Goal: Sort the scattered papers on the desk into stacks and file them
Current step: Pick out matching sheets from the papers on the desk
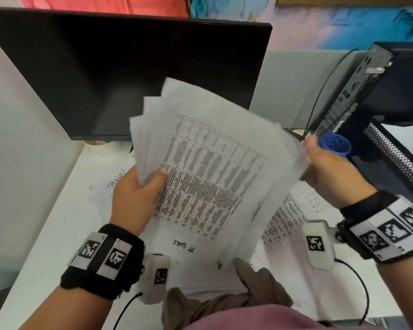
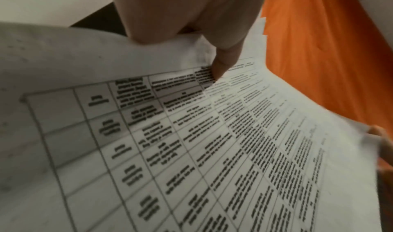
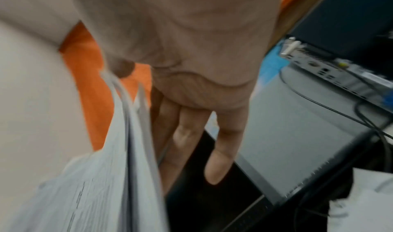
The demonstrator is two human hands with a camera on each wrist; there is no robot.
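Head view: sheaf of papers [image 1: 215, 167], top sheet a printed table, held fanned above the desk [image 1: 57, 222] in front of the dark monitor [image 1: 119, 75]; left hand [image 1: 138, 194] grips its left edge, thumb on top, fingers hidden beneath; right hand [image 1: 329, 167] pinches the right edge; further sheets [image 1: 289, 215] lie flat on the desk under the sheaf; blue perforated cup [image 1: 335, 144] and black mesh tray [image 1: 396, 153] to the right; computer case [image 1: 367, 91] behind them.
Left wrist view: thumb [image 2: 223, 62] pressed onto the table sheet [image 2: 212, 151], the paper curling below it.
Right wrist view: right hand [image 3: 191, 67] with thumb on one side of the sheet edges [image 3: 132, 134], fingers [image 3: 221, 151] extended down the other; blurred.
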